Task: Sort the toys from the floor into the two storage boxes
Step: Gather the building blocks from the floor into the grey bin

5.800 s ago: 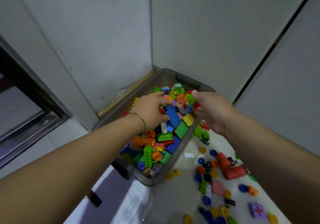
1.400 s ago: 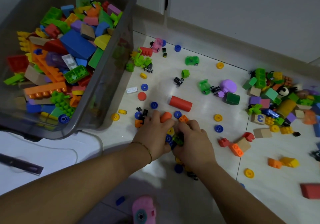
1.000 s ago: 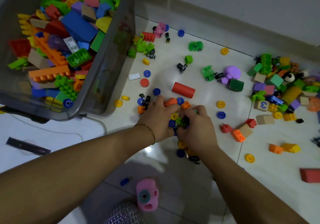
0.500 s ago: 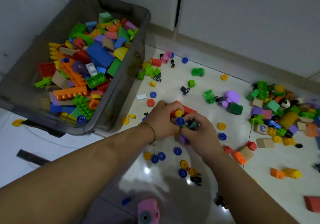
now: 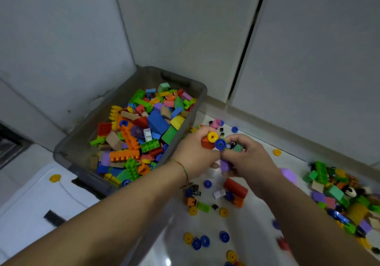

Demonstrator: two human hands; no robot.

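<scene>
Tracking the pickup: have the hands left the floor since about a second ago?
Yes. The left hand and right hand, gripping a handful of toys, have risen from the floor beside the red cylinder toward the grey box.

Floor (image 5: 246, 226): glossy white tile. A grey translucent plastic storage box (image 5: 86, 134) sits in the wall corner, full of mixed bricks. Right of the box lie a red plastic cylinder (image 5: 235, 187), a small white brick (image 5: 219, 194) just beside it, and a flat green brick (image 5: 203, 207). A cluster of blue and yellow wheel discs (image 5: 197, 242) is closer in. A heap of mixed coloured blocks (image 5: 337, 193) is at far right. A lone yellow disc (image 5: 277, 152) lies near the skirting.
</scene>
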